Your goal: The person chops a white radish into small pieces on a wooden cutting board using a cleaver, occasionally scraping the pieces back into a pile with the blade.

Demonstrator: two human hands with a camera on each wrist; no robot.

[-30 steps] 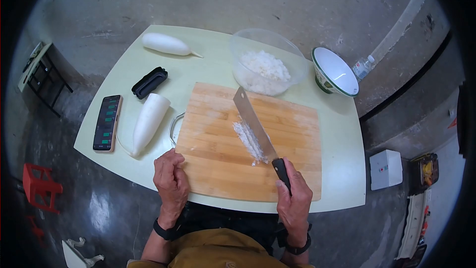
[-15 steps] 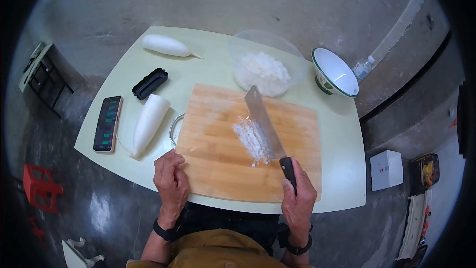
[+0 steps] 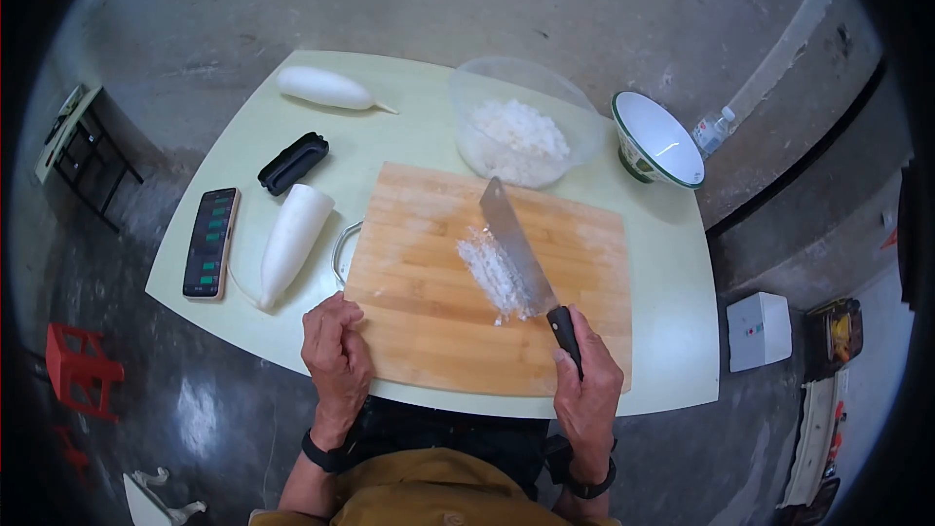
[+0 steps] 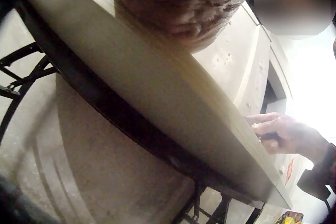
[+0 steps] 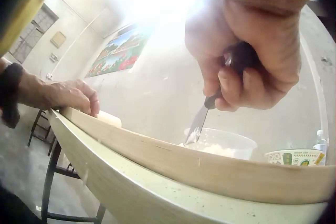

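Note:
In the head view, my right hand point(image 3: 588, 380) grips the black handle of a cleaver point(image 3: 521, 245), its blade tilted across the wooden cutting board point(image 3: 419, 331). Along the blade's left side lies a small heap of finely chopped white radish point(image 3: 493, 275). My left hand point(image 3: 337, 356) holds the board's near left corner, its fingers bent at the edge; the right wrist view also shows this left hand point(image 5: 65, 97) there. Part of the blade is hidden behind my fingers in the right wrist view. A clear plastic bowl point(image 3: 467, 151) with chopped white radish stands behind the board.
Left of the board lie a whole white radish point(image 3: 326, 88), a cut one point(image 3: 292, 244), a black case point(image 3: 294, 163) and a phone point(image 3: 209, 244). A metal ring-shaped edge point(image 3: 341, 251) shows beside the board. At the right stand a white bowl point(image 3: 657, 141) and a bottle point(image 3: 714, 131).
The cleaver and my right hand have shifted a little to the right, and the chopped heap has spread wider beside the blade. My left hand has stayed in place.

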